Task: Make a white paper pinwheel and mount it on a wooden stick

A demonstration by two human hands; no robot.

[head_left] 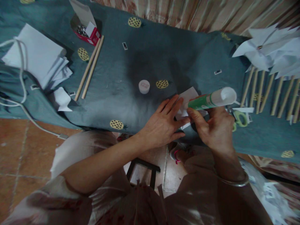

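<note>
My right hand [217, 128] is closed round a green and white glue stick [212, 99], its tip pointing down at a small white paper piece [188, 95] on the teal cloth. Spread flat, my left hand [164, 123] has its fingers open and pressing on that paper's left edge. A round white cap [144, 86] lies on the cloth to the left of the hands, apart from them. A metal bangle [234, 182] circles my right wrist.
Two wooden sticks [90, 70] lie at the left beside a red box of pins [87, 29] and a stack of white paper [38, 54]. Green-handled scissors [240, 118] sit right of my hands. Paper pinwheels [272, 50] on several sticks [269, 92] fill the right. A white cord [22, 87] hangs left.
</note>
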